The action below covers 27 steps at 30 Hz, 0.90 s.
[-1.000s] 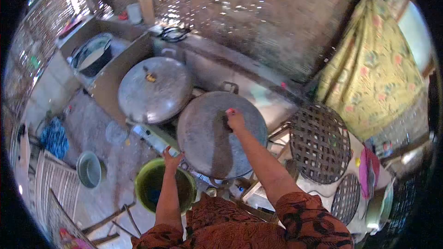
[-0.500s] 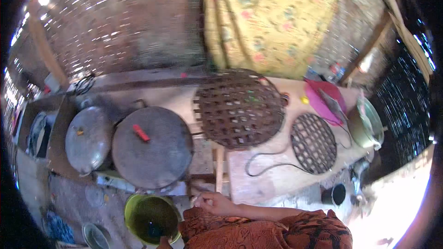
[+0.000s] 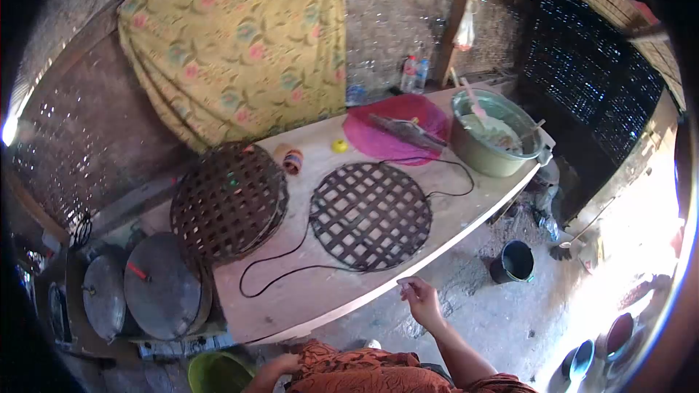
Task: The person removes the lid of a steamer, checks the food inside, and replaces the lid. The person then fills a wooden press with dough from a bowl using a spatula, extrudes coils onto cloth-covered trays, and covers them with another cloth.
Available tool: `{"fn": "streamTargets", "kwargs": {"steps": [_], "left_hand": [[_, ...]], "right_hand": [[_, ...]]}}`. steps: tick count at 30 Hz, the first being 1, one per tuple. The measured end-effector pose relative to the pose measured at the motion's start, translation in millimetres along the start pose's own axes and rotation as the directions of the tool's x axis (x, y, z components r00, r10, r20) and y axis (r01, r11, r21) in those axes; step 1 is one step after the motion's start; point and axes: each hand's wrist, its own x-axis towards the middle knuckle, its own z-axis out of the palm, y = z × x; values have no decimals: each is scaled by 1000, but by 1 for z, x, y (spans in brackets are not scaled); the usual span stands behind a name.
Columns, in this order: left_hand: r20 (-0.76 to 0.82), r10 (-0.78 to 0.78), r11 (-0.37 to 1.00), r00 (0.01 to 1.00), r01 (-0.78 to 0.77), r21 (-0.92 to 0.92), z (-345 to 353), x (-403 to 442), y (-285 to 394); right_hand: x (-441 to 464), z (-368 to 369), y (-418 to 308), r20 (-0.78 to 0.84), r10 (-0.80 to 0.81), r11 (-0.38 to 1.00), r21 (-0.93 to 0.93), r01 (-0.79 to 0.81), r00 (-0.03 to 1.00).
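Note:
My right hand (image 3: 424, 306) is held out just in front of the table's near edge, its fingers pinched together. A small pale spot shows at the fingertips, too small to name. Closest to it on the table is a round, flat, dark woven lattice (image 3: 371, 216) with a dark cord (image 3: 280, 251) looping out on its left. My left hand (image 3: 285, 365) is low against the patterned orange-brown clothing, above the lime-green tub (image 3: 218, 375); its fingers are hidden.
A larger woven lattice (image 3: 229, 204) lies left on the table (image 3: 291, 306). Farther right are a pink cover (image 3: 364, 135) and a green bucket (image 3: 488, 164) with utensils. Two lidded pots (image 3: 164, 291) stand left. A black bucket (image 3: 513, 262) is on the floor.
The view has turned right, so the table and lattices appear further left. My right hand has moved from in front of my body out toward the table's front edge.

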Motion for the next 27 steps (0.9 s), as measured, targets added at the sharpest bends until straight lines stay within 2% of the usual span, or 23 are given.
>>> {"fn": "streamTargets", "kwargs": {"steps": [1, 3, 5, 7, 9, 10, 11, 12, 14, 15, 16, 17, 19, 20, 21, 23, 24, 26, 27], "left_hand": [[-42, 42, 997, 998, -39, 69, -40, -15, 58], [-269, 334, 911, 903, -382, -153, -100, -42, 141], [-330, 398, 858, 856, -475, -195, -158, -54, 205], [-631, 490, 806, 601, -588, 65, -197, -46, 240], [-748, 556, 815, 364, -414, 404, -227, -7, 249], [-744, 507, 859, 434, -324, 397, -245, 10, 258], [-740, 453, 891, 498, -230, 391, -264, 26, 266], [-736, 460, 888, 497, -240, 393, -282, 50, 272], [-796, 363, 923, 485, -72, 377, -302, 96, 279], [-796, 368, 922, 480, -81, 378, -313, 114, 280], [-796, 335, 922, 504, -2, 387, -321, 129, 281], [-797, 300, 915, 525, 79, 396, -328, 144, 282], [-798, 273, 926, 537, 78, 370, -331, 160, 281], [-791, 277, 914, 546, 105, 392, -332, 162, 281], [-785, 275, 902, 555, 134, 411, -333, 162, 280], [-793, 295, 910, 533, 97, 403, -333, 167, 275], [-783, 318, 896, 534, 102, 433, -333, 166, 276], [-774, 344, 869, 531, 133, 477, -336, 167, 277], [-783, 325, 872, 531, 153, 465, -340, 164, 279]], "right_hand": [[1, -15, 5, -69, 11, 1000, 28, -9, 998], [10, -36, 11, -139, 14, 998, 55, -6, 990], [27, -47, 16, -194, 24, 998, 62, -12, 981], [48, -49, 26, -194, 16, 998, 69, -3, 981], [68, -41, 15, -165, 63, 997, 59, -54, 984], [80, -37, 28, -143, 17, 999, 52, -9, 990], [89, -35, 9, -116, -39, 999, -23, 36, 992], [103, -36, -1, -83, 7, 999, -34, -10, 997], [124, -44, -16, -52, 74, 996, -54, -77, 996], [142, -52, -25, -70, -53, 991, -123, 44, 996], [159, -61, -33, -76, -181, 967, -193, 164, 981], [179, -73, -33, -79, -187, 965, -201, 169, 979], [222, -102, -27, -87, -302, 917, -298, 265, 949], [244, -119, -31, -51, -229, 933, -296, 204, 972], [268, -134, -26, -44, -234, 932, -296, 211, 971], [329, -160, 3, -70, -428, 760, -568, 317, 901], [360, -169, 17, -51, -429, 760, -561, 330, 902], [421, -183, 36, -81, -556, 509, -820, 262, 827], [441, -187, 40, -69, -559, 516, -809, 281, 827]]}}
